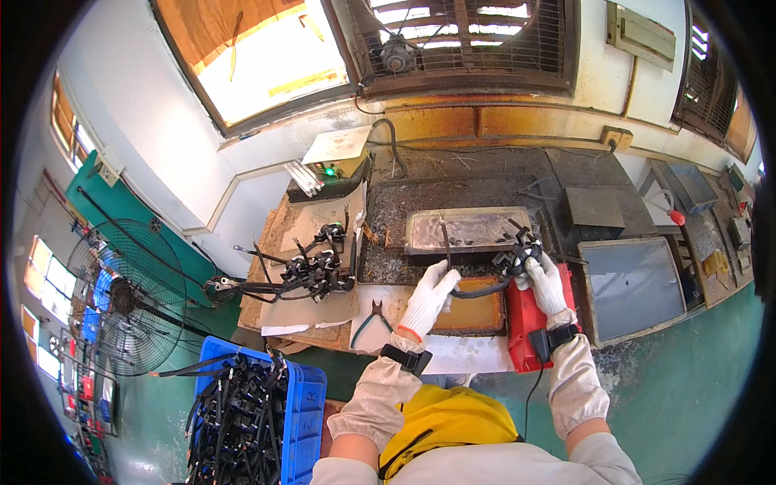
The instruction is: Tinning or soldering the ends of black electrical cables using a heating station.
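Both of my hands wear white gloves and hold one black cable assembly between them. My left hand (434, 295) is closed on a black cable (446, 245), whose end sticks upward past the fingers. My right hand (543, 284) grips the bunched black end of the cable assembly (514, 257), where short leads point up and outward. The cable sags between the hands, above a shallow tray of amber liquid (470, 315). Just behind them lies a rectangular metal pot (428, 234) with a dull silvery surface. Under my right hand stands a red plastic box (525, 327).
More black cable assemblies (311, 271) lie on cardboard at left, near cutting pliers (373, 319). A blue crate (303, 420) full of black cables stands lower left, beside a fan (125, 295). A liquid-filled tray (634, 279) and dark metal box (594, 212) sit right.
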Demonstrator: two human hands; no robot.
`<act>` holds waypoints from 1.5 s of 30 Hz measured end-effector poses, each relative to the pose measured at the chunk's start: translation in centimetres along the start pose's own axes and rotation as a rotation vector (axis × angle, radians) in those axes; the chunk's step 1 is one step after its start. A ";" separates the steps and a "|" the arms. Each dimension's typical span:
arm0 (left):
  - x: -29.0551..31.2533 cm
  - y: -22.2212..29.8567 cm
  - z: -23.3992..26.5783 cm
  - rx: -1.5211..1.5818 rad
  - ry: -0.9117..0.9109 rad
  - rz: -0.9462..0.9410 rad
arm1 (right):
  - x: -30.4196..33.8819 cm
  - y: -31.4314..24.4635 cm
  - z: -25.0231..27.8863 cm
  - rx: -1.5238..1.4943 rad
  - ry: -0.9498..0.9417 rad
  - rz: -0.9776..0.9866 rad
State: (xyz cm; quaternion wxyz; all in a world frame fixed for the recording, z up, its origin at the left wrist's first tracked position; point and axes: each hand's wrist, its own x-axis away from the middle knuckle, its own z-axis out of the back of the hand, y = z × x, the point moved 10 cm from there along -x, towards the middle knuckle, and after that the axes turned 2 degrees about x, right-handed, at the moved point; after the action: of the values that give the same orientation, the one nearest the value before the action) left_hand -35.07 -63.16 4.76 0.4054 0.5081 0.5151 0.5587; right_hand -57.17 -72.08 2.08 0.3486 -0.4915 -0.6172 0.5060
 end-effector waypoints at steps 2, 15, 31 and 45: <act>0.1 0.0 -0.2 0.004 -0.037 -0.021 | 0.0 0.1 -0.1 -0.041 -0.001 -0.008; -0.5 1.1 -0.3 -0.084 0.006 -0.102 | -0.3 1.5 1.4 -0.447 0.016 0.016; -2.0 0.8 1.5 -0.328 0.218 -0.099 | -0.2 0.9 0.1 -0.749 -0.194 -0.068; -3.1 5.3 -10.1 -0.836 0.019 -0.399 | 0.4 -0.7 -0.8 -0.774 -0.274 -0.032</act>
State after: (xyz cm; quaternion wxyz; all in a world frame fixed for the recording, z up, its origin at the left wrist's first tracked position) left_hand -44.13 -68.56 9.96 0.6704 0.1866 0.3371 0.6342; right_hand -56.68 -71.48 2.90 0.0602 -0.5046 -0.8104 0.2916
